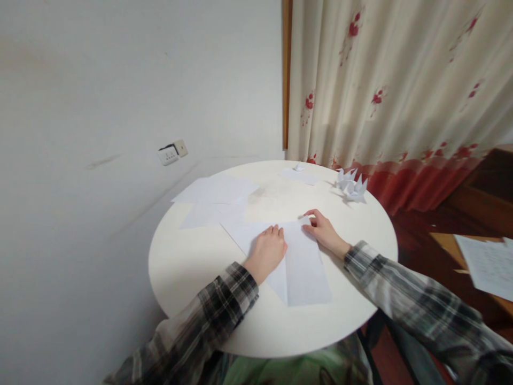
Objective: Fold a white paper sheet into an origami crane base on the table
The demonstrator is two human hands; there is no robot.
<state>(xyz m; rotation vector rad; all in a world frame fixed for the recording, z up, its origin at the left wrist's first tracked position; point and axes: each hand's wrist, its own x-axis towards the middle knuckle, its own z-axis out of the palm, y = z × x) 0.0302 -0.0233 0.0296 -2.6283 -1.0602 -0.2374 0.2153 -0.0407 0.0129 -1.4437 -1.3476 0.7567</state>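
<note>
So, creased paper (pixel 306 272) lay under the flattened left hand (pixel 267 250), right hand (pixel 324 230) pinching its corner; slipping could've skewed it.

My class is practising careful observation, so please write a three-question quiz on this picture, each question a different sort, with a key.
1. True or false: the left hand rests on the creased paper sheet.

2. What does the right hand have between its thumb and fingers?
A) the curtain
B) the edge of the paper sheet
C) a pen

3. From the wearer's view, on which side of the table is the cluster of folded paper figures?

Key: 1. True. 2. B. 3. The right side.
</note>
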